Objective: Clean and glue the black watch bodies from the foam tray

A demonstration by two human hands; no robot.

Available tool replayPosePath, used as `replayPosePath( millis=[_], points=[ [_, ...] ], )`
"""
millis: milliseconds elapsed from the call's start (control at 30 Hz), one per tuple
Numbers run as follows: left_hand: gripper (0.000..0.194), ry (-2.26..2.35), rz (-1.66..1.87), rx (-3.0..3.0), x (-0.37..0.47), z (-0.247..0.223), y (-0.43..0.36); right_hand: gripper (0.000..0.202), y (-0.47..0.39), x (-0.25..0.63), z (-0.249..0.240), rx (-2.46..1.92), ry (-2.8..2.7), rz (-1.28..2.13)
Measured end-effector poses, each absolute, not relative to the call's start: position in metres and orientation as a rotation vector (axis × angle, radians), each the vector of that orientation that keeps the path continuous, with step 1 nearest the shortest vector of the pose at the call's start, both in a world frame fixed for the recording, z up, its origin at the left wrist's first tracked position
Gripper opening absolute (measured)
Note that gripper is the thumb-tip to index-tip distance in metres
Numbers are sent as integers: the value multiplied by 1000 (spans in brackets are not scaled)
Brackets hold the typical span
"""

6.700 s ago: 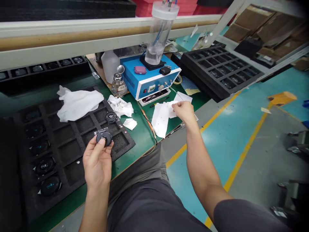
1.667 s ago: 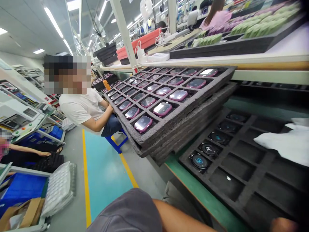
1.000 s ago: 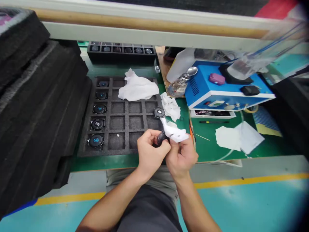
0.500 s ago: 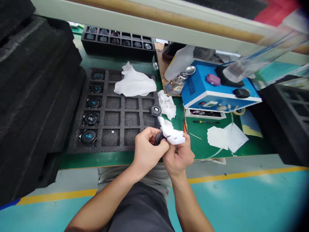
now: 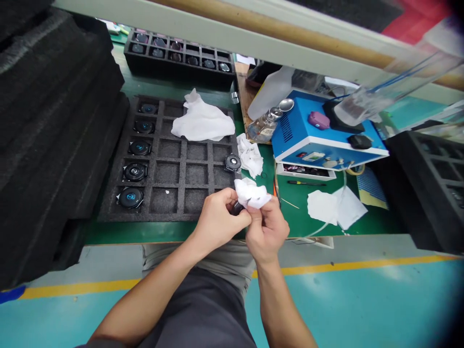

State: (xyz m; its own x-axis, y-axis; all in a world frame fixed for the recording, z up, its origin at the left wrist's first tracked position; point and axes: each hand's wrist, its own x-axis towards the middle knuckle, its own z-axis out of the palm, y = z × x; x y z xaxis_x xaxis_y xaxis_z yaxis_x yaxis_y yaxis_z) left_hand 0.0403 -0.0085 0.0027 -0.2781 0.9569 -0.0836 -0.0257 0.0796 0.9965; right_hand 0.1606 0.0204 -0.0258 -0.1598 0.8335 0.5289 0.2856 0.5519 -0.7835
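Between the fingers of my left hand (image 5: 219, 215) is a dark round watch case (image 5: 237, 208), partly covered. My right hand (image 5: 267, 227) pinches a crumpled white cloth (image 5: 251, 193) and holds it against the watch case. Both hands are closed and close together over the front edge of the bench. Just beyond them, another watch case (image 5: 232, 163) rests on the right rim of a black foam tray (image 5: 181, 166). Several more watch cases (image 5: 131, 197) fill the tray's left column. A larger white cloth (image 5: 203, 121) lies across the tray's far compartments.
Stacked black foam (image 5: 54, 145) rises at the left. At the right are a blue machine (image 5: 326, 140), a glass bottle (image 5: 264, 126), a pen (image 5: 306, 183) and white paper sheets (image 5: 322, 207). A filled foam tray (image 5: 177, 67) stands at the back, below a shelf edge (image 5: 217, 34).
The cloth in my right hand has shifted up and left, now covering more of the watch case. My left hand keeps its hold. The whole view has shifted slightly.
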Motion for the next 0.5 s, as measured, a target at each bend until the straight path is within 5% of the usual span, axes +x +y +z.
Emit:
replayPosePath(
  millis=[233,500],
  points=[
    [60,1487,1269,1044,32,11,-7,15,45,152,19,-827,-861,1481],
    [62,1459,1477,774,21,22,-12,13,69,178,30,-759,-608,1717]
  ],
)
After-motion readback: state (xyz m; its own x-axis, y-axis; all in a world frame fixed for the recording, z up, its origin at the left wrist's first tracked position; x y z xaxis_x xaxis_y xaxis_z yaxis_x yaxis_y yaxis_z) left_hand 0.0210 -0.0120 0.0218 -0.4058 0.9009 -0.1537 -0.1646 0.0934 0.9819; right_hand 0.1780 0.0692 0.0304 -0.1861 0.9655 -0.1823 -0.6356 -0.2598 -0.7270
